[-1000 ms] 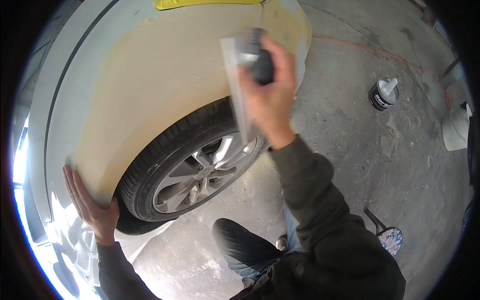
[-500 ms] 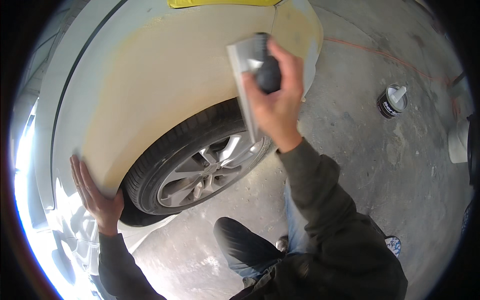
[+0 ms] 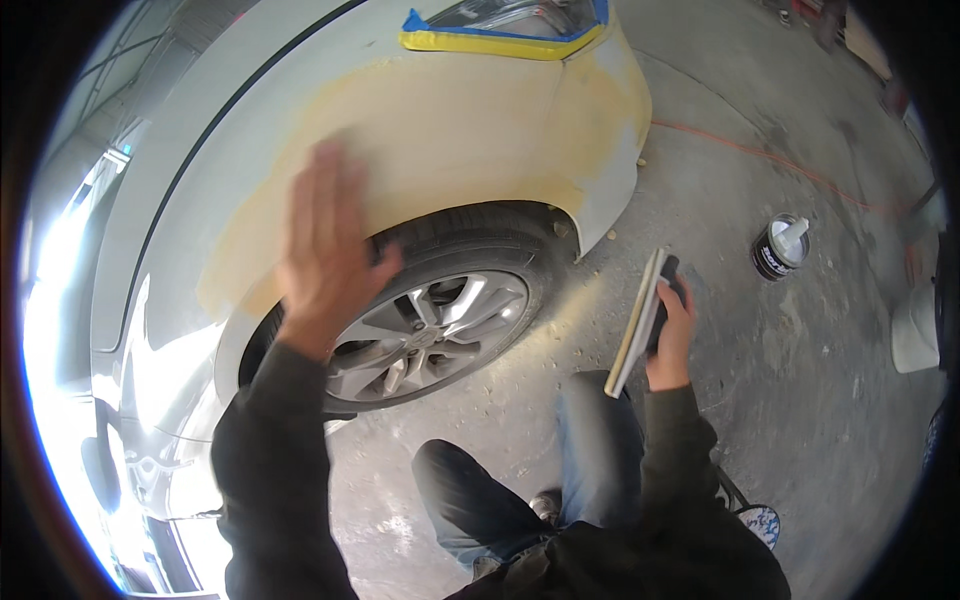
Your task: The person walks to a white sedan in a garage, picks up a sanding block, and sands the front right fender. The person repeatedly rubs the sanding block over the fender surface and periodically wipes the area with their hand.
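My right hand (image 3: 672,335) is wrapped round the dark handle of a long sanding block (image 3: 636,325), held on edge over the floor to the right of the wheel. A pale yellowish face of the block points left. My left hand (image 3: 322,250), a little blurred, is open with its fingers stretched out over the car fender (image 3: 440,140); whether it touches the surface I cannot tell. Tan-yellow filler patches cover the fender above the wheel arch. Below them sits the tyre (image 3: 465,235) with its silver alloy wheel (image 3: 430,330).
Yellow and blue masking tape (image 3: 490,42) edges the headlight (image 3: 530,15). An open can (image 3: 781,248) with a white tool in it stands on the concrete floor (image 3: 760,370). An orange cord (image 3: 765,155) runs behind it. A white bucket (image 3: 914,325) is at the far right.
My right hand has brought the sanding block off the fender, down and to the right. My left hand has moved up and right from behind the wheel arch to over the fender.
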`<state>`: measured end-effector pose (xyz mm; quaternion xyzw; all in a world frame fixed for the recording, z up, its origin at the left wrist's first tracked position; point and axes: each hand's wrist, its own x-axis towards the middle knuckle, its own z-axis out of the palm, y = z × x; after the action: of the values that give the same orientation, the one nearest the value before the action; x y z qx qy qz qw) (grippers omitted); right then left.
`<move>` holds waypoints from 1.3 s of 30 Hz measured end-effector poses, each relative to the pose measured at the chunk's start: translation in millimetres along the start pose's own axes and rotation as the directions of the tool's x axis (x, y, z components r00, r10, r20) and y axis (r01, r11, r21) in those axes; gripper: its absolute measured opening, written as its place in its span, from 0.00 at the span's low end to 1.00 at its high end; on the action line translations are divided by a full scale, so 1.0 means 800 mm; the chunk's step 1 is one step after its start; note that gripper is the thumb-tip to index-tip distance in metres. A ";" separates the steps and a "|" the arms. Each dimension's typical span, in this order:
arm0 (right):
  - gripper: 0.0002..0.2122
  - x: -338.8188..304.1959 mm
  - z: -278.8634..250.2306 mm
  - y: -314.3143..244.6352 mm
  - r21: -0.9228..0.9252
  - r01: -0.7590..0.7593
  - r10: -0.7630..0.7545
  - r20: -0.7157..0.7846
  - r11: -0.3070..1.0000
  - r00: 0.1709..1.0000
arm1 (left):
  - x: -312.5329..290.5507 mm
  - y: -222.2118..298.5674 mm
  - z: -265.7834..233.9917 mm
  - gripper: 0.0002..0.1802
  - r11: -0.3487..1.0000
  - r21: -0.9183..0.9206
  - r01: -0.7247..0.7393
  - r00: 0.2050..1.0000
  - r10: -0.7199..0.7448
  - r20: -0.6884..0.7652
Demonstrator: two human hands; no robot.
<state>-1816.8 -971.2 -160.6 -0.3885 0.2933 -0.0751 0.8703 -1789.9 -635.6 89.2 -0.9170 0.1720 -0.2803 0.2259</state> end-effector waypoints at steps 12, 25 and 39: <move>0.13 -0.060 -0.108 -0.045 0.053 -0.010 0.009 0.033 0.999 0.999 | 0.070 0.158 0.092 0.44 0.870 0.307 -0.385 0.920 0.386 0.062; 0.20 -0.110 -0.035 -0.009 0.072 -0.078 0.067 0.136 0.994 0.988 | -0.005 0.066 0.026 0.47 0.988 -0.052 -0.146 0.989 0.145 -0.025; 0.24 -0.210 0.077 -0.012 -0.372 -0.041 0.245 0.522 0.927 0.817 | -0.102 0.106 0.020 0.49 0.619 -0.629 -0.469 0.879 0.393 -0.268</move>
<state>-1918.2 -878.9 -45.1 -0.5156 0.0630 0.1608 0.8392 -1860.6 -665.3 -1.5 -0.8501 0.4885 -0.1827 -0.0726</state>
